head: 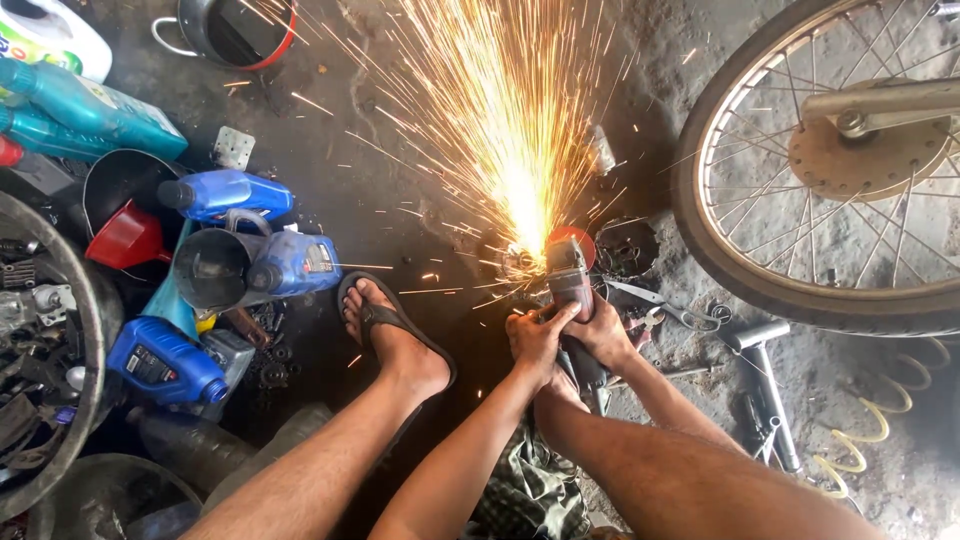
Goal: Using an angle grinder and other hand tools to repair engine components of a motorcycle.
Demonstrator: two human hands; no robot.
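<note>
On oily ground, both hands (570, 335) gripping sparking angle grinder (570, 275), blue oil bottles (225, 193) beside funnel-holding basin (112, 180)

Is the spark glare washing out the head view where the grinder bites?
Head view: sparks blow out to white at the grinder disc, hiding the contact point; both hands stay sharp and evenly lit; the wheel bows from wide-angle distortion; corners are dim.

Workpiece hidden by sparks (510, 150); wheel (800, 290) cut off top/right.
</note>
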